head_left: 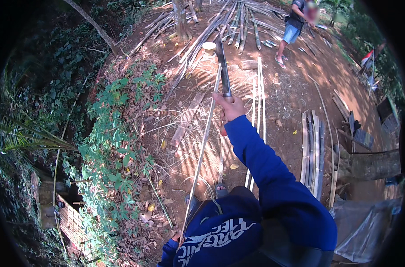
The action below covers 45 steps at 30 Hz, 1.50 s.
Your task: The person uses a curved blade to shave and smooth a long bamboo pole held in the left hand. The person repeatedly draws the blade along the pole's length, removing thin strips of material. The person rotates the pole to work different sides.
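Observation:
My right hand (pixel 232 110) is closed round the handle of a machete (pixel 223 66), whose long dark blade points away from me. Its blade lies close beside the far end of a long pale bamboo strip (pixel 202 143); I cannot tell whether they touch. Down at my left side, my left hand (pixel 176 237) grips the near end of that strip, and only part of the hand shows. The strip runs from there, slanting up and away, past my right hand. Loose shavings (pixel 171 120) are scattered on the ground beneath it.
Several pale strips (pixel 259 98) lie just right of the machete, and split bamboo lengths (pixel 313 151) farther right. A plank (pixel 187 118) is on the ground. Bamboo poles (pixel 242 26) spread out beyond a tree trunk (pixel 181 22). A person (pixel 294 29) stands far right. Leafy plants (pixel 111 133) border the left.

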Tool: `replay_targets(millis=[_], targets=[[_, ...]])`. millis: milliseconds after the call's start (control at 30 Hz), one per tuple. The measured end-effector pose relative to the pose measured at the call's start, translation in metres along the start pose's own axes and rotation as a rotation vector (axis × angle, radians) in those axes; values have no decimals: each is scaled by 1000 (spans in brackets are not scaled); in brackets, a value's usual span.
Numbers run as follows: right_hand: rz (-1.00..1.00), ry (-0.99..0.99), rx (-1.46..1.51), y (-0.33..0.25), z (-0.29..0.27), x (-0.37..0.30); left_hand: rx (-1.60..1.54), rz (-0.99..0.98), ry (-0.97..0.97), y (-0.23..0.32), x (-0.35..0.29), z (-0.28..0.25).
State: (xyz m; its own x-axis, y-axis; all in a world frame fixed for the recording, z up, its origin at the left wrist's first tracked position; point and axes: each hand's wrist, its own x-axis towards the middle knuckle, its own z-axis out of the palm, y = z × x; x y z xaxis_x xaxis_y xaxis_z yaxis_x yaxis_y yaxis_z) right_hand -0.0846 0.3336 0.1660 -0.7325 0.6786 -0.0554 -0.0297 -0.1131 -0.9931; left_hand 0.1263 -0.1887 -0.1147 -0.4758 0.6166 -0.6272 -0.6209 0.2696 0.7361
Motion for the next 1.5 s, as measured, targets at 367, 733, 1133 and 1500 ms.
replay_targets(millis=[367, 733, 1133, 1500], targets=[[128, -444, 616, 6, 15, 0, -64, -40, -30, -23, -17, 0], [180, -560, 690, 17, 16, 15, -111, 12, -29, -33, -28, 3], [213, -329, 443, -1, 26, 13, 41, 112, 146, -10, -60, 0], [245, -251, 524, -7, 25, 8, -118, 104, 153, 37, -57, 9]])
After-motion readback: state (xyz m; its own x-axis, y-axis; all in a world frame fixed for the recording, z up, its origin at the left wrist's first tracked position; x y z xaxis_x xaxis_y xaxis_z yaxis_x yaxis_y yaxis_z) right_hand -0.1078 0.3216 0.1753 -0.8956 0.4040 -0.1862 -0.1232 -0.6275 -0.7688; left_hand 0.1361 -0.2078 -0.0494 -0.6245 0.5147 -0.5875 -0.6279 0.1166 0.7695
